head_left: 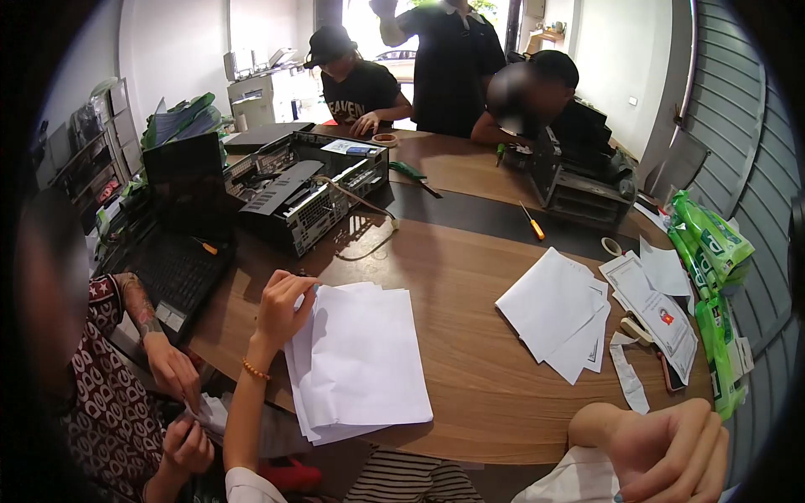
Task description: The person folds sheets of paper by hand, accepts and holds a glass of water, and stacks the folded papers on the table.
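Note:
My left hand (285,303), with an orange bead bracelet, is at the upper left corner of a stack of white paper sheets (365,356). Its thumb and fingers are pinched together at the sheet's edge. The stack lies at the table's near edge, its sheets slightly fanned. At the lower right, my right hand (671,453) is raised off the tabletop with its fingers curled in. Whatever it may hold is hidden behind the fingers. A second pile of white sheets (558,310) lies to the right of the stack.
An opened desktop computer case (314,197) and a black laptop (184,243) stand left. Another case (579,180), a yellow screwdriver (533,222), tape roll (611,246), certificate (654,310) and green packs (708,243) are right. People sit and stand around the wooden table (470,360).

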### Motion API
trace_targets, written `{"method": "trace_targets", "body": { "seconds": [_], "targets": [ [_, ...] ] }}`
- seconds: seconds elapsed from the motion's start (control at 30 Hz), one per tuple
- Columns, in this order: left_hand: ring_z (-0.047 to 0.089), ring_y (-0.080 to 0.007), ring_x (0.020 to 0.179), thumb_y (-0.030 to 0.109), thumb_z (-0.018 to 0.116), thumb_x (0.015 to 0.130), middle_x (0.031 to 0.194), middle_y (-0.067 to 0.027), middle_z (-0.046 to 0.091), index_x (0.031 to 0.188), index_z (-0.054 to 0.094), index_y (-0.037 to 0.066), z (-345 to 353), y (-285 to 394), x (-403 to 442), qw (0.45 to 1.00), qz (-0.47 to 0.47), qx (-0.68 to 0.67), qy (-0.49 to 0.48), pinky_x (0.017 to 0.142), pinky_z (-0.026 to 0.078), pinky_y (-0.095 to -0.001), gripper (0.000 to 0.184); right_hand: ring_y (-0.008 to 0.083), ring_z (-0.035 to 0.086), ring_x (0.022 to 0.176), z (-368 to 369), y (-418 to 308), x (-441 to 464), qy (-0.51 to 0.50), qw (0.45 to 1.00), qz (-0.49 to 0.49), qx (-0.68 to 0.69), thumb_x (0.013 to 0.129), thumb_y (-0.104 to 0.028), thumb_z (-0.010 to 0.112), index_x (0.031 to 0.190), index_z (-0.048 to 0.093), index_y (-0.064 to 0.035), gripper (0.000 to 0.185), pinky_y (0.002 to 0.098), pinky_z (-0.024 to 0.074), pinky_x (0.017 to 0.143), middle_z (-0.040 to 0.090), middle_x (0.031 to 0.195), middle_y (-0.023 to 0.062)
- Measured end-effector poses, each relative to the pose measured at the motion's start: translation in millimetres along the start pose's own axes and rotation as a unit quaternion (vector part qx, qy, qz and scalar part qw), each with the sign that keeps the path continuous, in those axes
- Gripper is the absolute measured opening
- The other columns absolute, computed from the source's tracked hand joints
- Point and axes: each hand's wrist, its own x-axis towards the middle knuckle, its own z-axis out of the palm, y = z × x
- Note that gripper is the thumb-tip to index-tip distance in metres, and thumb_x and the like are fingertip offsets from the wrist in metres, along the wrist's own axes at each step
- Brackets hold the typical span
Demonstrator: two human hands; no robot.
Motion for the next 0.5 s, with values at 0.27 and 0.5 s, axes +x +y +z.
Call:
{"method": "trace_targets", "body": {
  "seconds": [0.27, 0.5],
  "targets": [
    [0.052, -0.0206, 0.056, -0.003, 0.054, 0.068, 0.064, -0.0061, 0.058, 0.076, 0.059, 0.003, 2.5, -4.0, -2.8, 1.000, 0.008, -0.010, 0.005, 0.061, 0.039, -0.0290, 0.012, 0.0056, 0.044, 0.036, -1.4, 3.4, 0.7, -0.009, 1.000, -0.014, 0.012, 0.081, -0.019, 0.051, 0.069, 0.056, -0.0064, 0.019, 0.0174, 0.0319, 0.038, 0.049, 0.053, -0.0022],
    [0.052, -0.0201, 0.056, -0.003, 0.054, 0.069, 0.063, -0.0059, 0.057, 0.076, 0.060, 0.003, 1.8, -2.8, -1.9, 1.000, 0.007, -0.008, 0.005, 0.061, 0.039, -0.0289, 0.011, 0.0050, 0.043, 0.036, -2.0, 3.8, 0.6, -0.012, 1.000, -0.018, 0.012, 0.081, -0.019, 0.050, 0.070, 0.056, -0.0063, 0.018, 0.0168, 0.0318, 0.038, 0.049, 0.053, -0.0027]
  ]
}}
